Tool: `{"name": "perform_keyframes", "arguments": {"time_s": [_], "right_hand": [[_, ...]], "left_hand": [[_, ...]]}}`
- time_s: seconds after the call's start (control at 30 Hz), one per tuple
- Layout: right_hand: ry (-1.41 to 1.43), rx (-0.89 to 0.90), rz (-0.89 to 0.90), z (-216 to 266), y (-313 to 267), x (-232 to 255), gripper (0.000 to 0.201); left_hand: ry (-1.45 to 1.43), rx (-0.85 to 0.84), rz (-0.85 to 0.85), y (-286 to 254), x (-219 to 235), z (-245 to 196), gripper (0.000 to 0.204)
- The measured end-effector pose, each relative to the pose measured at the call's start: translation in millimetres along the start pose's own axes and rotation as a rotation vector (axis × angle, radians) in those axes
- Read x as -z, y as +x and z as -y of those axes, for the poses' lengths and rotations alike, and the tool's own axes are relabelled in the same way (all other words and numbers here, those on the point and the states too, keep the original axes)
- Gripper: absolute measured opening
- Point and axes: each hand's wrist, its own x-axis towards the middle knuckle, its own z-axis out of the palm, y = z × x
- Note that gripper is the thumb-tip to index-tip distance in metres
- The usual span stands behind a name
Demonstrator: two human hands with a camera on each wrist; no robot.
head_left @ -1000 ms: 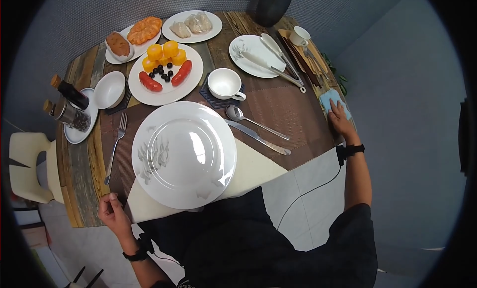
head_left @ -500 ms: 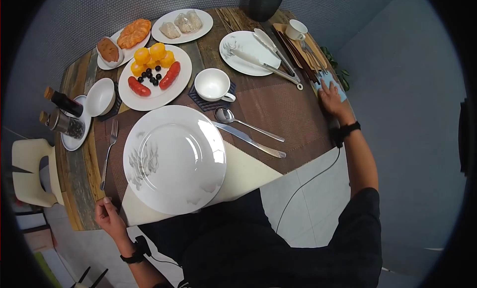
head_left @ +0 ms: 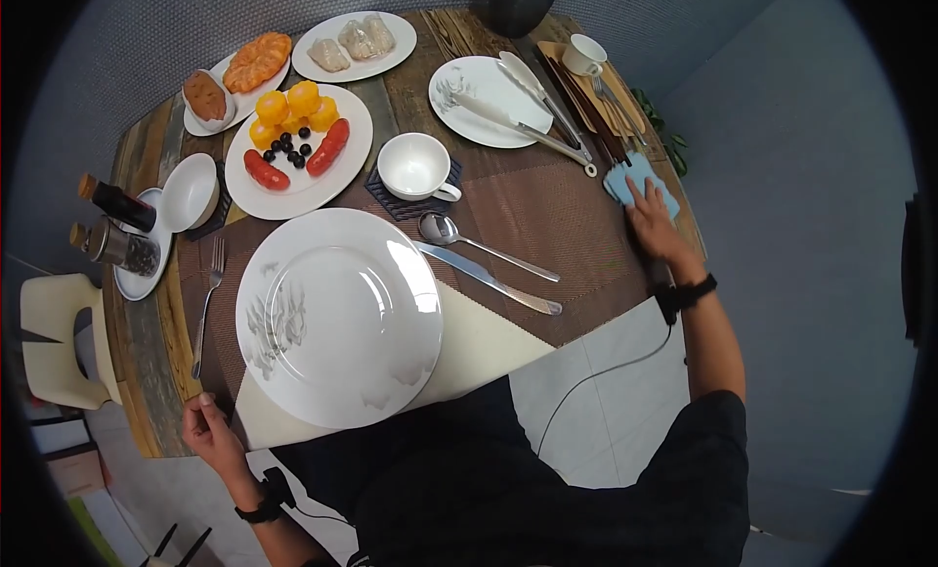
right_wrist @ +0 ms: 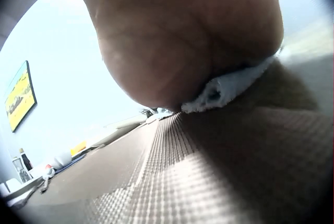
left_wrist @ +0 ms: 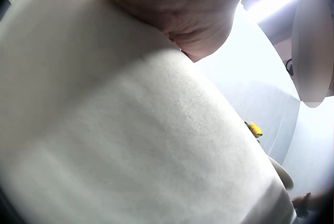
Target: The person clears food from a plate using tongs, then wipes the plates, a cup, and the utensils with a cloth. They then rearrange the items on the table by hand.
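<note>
In the head view the right hand (head_left: pixel 659 225) lies with extended fingers on a light blue cloth (head_left: pixel 640 174) at the table's right edge, just below the wooden tray. The right wrist view has the palm (right_wrist: pixel 182 41) over the bunched cloth (right_wrist: pixel 229 89), beside the woven mat (right_wrist: pixel 172 182). At the near left table edge rests the left hand (head_left: pixel 215 437), beside the cream cloth (head_left: pixel 259 420); its fingers look loosely bent and hold nothing visible. Only the base of the left hand (left_wrist: pixel 177 10) shows in the left wrist view, its fingers hidden.
A large plate (head_left: pixel 337 318) lies between a fork (head_left: pixel 207 308) and a knife (head_left: pixel 489 277) with a spoon (head_left: pixel 498 256). Behind are a cup (head_left: pixel 414 166), a food plate (head_left: pixel 332 166) and tongs (head_left: pixel 547 142). A wooden tray (head_left: pixel 611 93) carries another cup (head_left: pixel 584 55) near the right hand.
The right hand and the blue cloth moved up along the right edge toward the tray, then slightly back down. The left hand stays at the table edge; the whole head view has shifted somewhat.
</note>
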Motion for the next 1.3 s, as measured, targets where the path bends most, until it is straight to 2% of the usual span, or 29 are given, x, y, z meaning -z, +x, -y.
{"name": "perform_keyframes", "arguments": {"time_s": [0.03, 0.07, 0.13, 0.17, 0.2, 0.27, 0.4, 0.53, 0.6, 0.63, 0.67, 0.73, 0.77, 0.8, 0.87, 0.9, 0.93, 0.97, 1.0, 1.03, 1.07, 1.1, 1.13, 1.2, 1.23, 1.27, 1.3], "right_hand": [[0.030, 0.032, -0.006, 9, -10, 3, 0.057], [0.031, 0.033, -0.001, -17, -3, -5, 0.057], [-0.041, 0.060, -0.160, -90, 13, -24, 0.055], [-0.009, -0.144, -0.124, -89, 9, -12, 0.054], [-0.012, -0.147, -0.126, -91, 3, -12, 0.054], [0.002, -0.128, -0.154, -94, -14, -16, 0.054], [0.076, 0.024, -0.270, -47, -87, -24, 0.052], [0.147, 0.026, -0.346, -48, -122, -26, 0.048], [0.259, -0.339, -0.477, -77, -118, -25, 0.042], [0.212, -0.525, -0.429, -81, -115, -16, 0.040], [0.212, -0.513, -0.432, -82, -114, -12, 0.040], [0.774, -0.455, -0.693, -80, -113, -7, 0.042], [0.880, -0.378, -0.771, -28, -118, 14, 0.044], [0.895, -0.360, -0.760, 16, -120, 25, 0.044], [1.014, -0.307, -0.957, 98, -124, 36, 0.043], [0.938, -0.210, -0.832, 135, -136, 46, 0.044], [0.863, -0.110, -0.711, 168, -152, 51, 0.045], [0.806, 0.072, -0.571, 200, -170, 50, 0.044], [0.742, 0.257, -0.435, 231, -183, 43, 0.044], [0.995, 0.475, -0.246, 262, -183, 24, 0.043], [0.785, 0.866, -0.348, 315, -180, 43, 0.043], [0.800, 0.990, -0.146, 346, -187, 38, 0.048], [0.561, 1.163, -0.131, 378, -192, 36, 0.053], [0.485, 1.402, -0.018, 433, -201, 21, 0.056], [0.496, 1.421, -0.014, 443, -207, 20, 0.056], [0.571, 1.441, 0.066, 450, -214, 19, 0.053], [0.643, 1.459, 0.149, 455, -218, 19, 0.051]], "left_hand": [[0.005, 0.004, 0.001, 0, 1, 1, 0.025], [0.009, 0.006, 0.002, 0, 0, 0, 0.025], [-0.015, -0.017, -0.018, 0, -4, -4, 0.026], [-0.018, -0.020, -0.014, 1, -3, -5, 0.026], [-0.010, -0.022, -0.013, 1, -3, -5, 0.026], [-0.006, -0.022, -0.018, 0, -2, -4, 0.026], [-0.006, -0.035, -0.018, 0, -2, 1, 0.027], [-0.003, -0.024, -0.032, 0, -1, -1, 0.028], [-0.021, -0.011, -0.033, 1, -2, -4, 0.029], [-0.038, 0.010, -0.039, 0, -2, -4, 0.029], [-0.039, 0.013, -0.050, 0, -1, -3, 0.029], [-0.070, -0.030, -0.038, 0, 0, 0, 0.030], [-0.100, -0.029, -0.049, -2, 1, -2, 0.029], [-0.089, -0.030, -0.071, -5, 0, -4, 0.029], [-0.149, -0.020, -0.111, -14, 3, -15, 0.028], [-0.146, -0.057, -0.097, -24, 5, -31, 0.028], [-0.062, -0.173, 0.005, -30, 9, -50, 0.033], [-0.140, -0.170, 0.088, -39, 9, -63, 0.046], [-0.223, -0.111, 0.190, -47, 5, -81, 0.063], [-0.318, -0.026, 0.378, -51, 5, -100, 0.080], [-0.506, 0.083, 0.563, -59, 1, -105, 0.096], [-0.696, 0.187, 0.734, -64, -3, -115, 0.109], [-0.875, 0.251, 0.811, -72, -3, -118, 0.116], [-1.050, 0.515, 0.596, -94, 5, -127, 0.107], [-0.957, 0.735, 0.524, -96, 16, -128, 0.083], [-0.951, 0.732, 0.505, -95, 21, -118, 0.083], [-0.987, 0.839, 0.395, -93, 21, -102, 0.071]]}}
